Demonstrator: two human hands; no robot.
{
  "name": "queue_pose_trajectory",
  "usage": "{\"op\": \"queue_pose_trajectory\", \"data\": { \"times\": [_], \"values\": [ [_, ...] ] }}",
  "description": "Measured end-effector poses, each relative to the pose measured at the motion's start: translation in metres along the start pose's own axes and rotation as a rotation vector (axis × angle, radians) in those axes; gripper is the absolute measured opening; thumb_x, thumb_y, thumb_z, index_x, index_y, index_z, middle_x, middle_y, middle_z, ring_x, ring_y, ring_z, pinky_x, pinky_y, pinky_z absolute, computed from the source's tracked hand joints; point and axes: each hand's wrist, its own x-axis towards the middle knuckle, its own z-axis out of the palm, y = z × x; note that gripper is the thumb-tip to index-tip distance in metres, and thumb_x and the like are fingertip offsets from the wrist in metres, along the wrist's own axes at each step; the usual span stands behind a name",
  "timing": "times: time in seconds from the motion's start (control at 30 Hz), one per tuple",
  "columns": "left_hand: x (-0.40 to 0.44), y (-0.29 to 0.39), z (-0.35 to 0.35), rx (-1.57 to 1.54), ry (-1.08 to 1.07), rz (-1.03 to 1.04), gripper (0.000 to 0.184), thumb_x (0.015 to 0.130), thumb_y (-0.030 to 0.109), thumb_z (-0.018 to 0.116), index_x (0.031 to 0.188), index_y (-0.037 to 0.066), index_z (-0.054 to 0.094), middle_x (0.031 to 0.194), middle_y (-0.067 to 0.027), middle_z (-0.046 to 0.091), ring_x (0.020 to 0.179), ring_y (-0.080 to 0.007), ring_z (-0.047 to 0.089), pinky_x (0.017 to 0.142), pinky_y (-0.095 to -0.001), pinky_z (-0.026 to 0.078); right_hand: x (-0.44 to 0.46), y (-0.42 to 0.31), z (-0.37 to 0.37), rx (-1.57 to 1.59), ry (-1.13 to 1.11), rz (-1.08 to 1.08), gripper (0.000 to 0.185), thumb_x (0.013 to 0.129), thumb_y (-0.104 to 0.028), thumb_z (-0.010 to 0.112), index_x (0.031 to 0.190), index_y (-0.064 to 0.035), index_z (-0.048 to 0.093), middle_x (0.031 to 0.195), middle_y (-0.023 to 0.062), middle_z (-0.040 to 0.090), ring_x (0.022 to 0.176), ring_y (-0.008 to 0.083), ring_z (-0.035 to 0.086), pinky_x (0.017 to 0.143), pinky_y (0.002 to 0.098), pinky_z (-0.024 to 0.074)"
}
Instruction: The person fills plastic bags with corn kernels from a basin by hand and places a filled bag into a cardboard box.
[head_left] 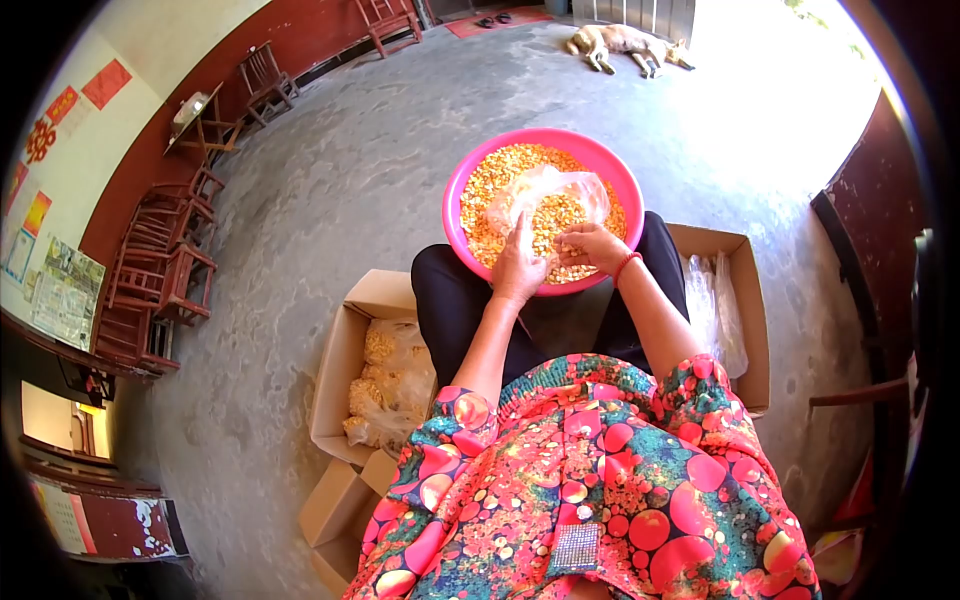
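A pink basin full of yellow-orange corn kernels rests on my lap, between and over my knees. A clear plastic bag lies on the kernels, its mouth spread, with corn showing inside its rim. My left hand is at the bag's near left edge, its fingers closed on the plastic and pointing away from me. My right hand, with a red cord at the wrist, hovers low over the kernels at the near right. Its fingers are curled together, and what they pinch is hidden.
A cardboard box at my left holds several bags of corn. Another box at my right contains clear plastic bags. A dog lies on the concrete floor ahead. Wooden chairs line the left wall.
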Motion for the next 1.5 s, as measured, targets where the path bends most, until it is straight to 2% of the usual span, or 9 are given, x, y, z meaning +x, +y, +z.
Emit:
{"op": "queue_pose_trajectory", "data": {
  "times": [0.3, 0.5, 0.67, 0.87, 1.0, 1.13, 1.3, 1.4, 1.5],
  "values": [
    [-0.002, 0.011, -0.006, 0.044, 0.008, -0.065, 0.078, 0.066, -0.001, 0.058, 0.135, 0.003, 0.021, 0.124, -0.0215, 0.045, 0.113, -0.0296, 0.047, 0.082, -0.0328, 0.046, 0.014, -0.009, 0.003, 0.248, 0.211, -0.175, 0.024, 0.082, -0.009, 0.055, 0.103, 0.0025, 0.054, 0.102, 0.0102, 0.055, 0.092, 0.0187, 0.055, 0.076, 0.0313, 0.0515],
    [-0.003, 0.021, -0.01, 0.049, 0.022, -0.073, 0.075, 0.064, -0.003, 0.053, 0.133, 0.004, 0.025, 0.122, -0.022, 0.046, 0.113, -0.0329, 0.045, 0.09, -0.036, 0.04, 0.014, -0.023, 0.006, -0.167, 0.286, -0.221, 0.027, 0.08, -0.011, 0.056, 0.106, -0.0045, 0.057, 0.099, 0.0031, 0.057, 0.085, 0.0142, 0.054, 0.073, 0.0333, 0.0429],
    [-0.005, 0.019, -0.011, 0.025, 0.041, -0.023, 0.077, 0.064, -0.001, 0.055, 0.134, 0.003, 0.024, 0.122, -0.0216, 0.045, 0.114, -0.0321, 0.045, 0.09, -0.0354, 0.04, 0.025, -0.006, -0.012, -0.255, 0.836, -0.697, 0.013, 0.074, -0.008, 0.06, 0.087, -0.0042, 0.059, 0.069, 0.0009, 0.055, 0.063, 0.0094, 0.049, 0.057, 0.0255, 0.0425],
    [-0.003, 0.009, -0.005, 0.002, 0.041, 0.014, 0.077, 0.064, -0.001, 0.055, 0.134, 0.001, 0.023, 0.123, -0.0213, 0.045, 0.115, -0.0301, 0.045, 0.088, -0.0328, 0.043, 0.012, -0.027, -0.014, -0.833, 1.273, -0.865, 0.028, 0.068, -0.019, 0.066, 0.093, -0.008, 0.059, 0.093, 0.0093, 0.058, 0.091, 0.0262, 0.052, 0.079, 0.0369, 0.0426],
    [-0.003, 0.006, -0.004, 0.035, 0.092, 0.112, 0.077, 0.064, -0.002, 0.055, 0.134, 0.001, 0.023, 0.124, -0.0218, 0.045, 0.113, -0.0301, 0.046, 0.084, -0.033, 0.044, 0.011, -0.031, -0.023, -1.028, 0.953, -0.55, 0.018, 0.073, -0.023, 0.062, 0.088, -0.0125, 0.062, 0.098, 0.0069, 0.057, 0.096, 0.0287, 0.049, 0.082, 0.0383, 0.0405],
    [-0.006, 0.011, -0.007, 0.04, 0.078, 0.031, 0.078, 0.063, 0.001, 0.056, 0.134, 0.003, 0.023, 0.121, -0.0233, 0.046, 0.11, -0.0328, 0.048, 0.084, -0.0361, 0.044, 0.004, -0.042, -0.006, -0.988, 0.93, -0.851, 0.013, 0.073, -0.021, 0.062, 0.082, -0.0111, 0.06, 0.093, 0.0089, 0.056, 0.092, 0.0303, 0.05, 0.08, 0.0384, 0.0413],
    [-0.003, 0.005, -0.003, 0.085, 0.155, 0.103, 0.078, 0.063, 0.005, 0.057, 0.134, 0.007, 0.025, 0.117, -0.0222, 0.05, 0.103, -0.0351, 0.052, 0.082, -0.0383, 0.045, 0.003, -0.036, -0.019, -0.901, 1.093, -0.831, 0.014, 0.071, -0.017, 0.062, 0.079, -0.0075, 0.058, 0.088, 0.011, 0.056, 0.087, 0.0272, 0.053, 0.076, 0.0363, 0.0423],
    [-0.006, 0.018, -0.011, 0.056, 0.059, -0.052, 0.078, 0.063, 0.004, 0.057, 0.134, 0.006, 0.024, 0.119, -0.0218, 0.049, 0.104, -0.0334, 0.052, 0.081, -0.0369, 0.045, -0.016, -0.038, -0.017, -0.648, 0.884, -0.656, 0.02, 0.071, -0.021, 0.063, 0.069, -0.0019, 0.057, 0.062, 0.0081, 0.056, 0.057, 0.0171, 0.054, 0.054, 0.0299, 0.0426],
    [-0.004, 0.008, -0.005, 0.045, 0.114, 0.027, 0.078, 0.064, 0.003, 0.057, 0.134, 0.005, 0.024, 0.121, -0.0209, 0.048, 0.105, -0.0319, 0.052, 0.082, -0.0354, 0.046, -0.019, -0.027, -0.021, -0.58, 0.58, -0.507, 0.026, 0.072, -0.024, 0.063, 0.062, -0.0006, 0.058, 0.053, 0.0064, 0.055, 0.047, 0.0136, 0.05, 0.049, 0.0295, 0.0404]
  ]
}}
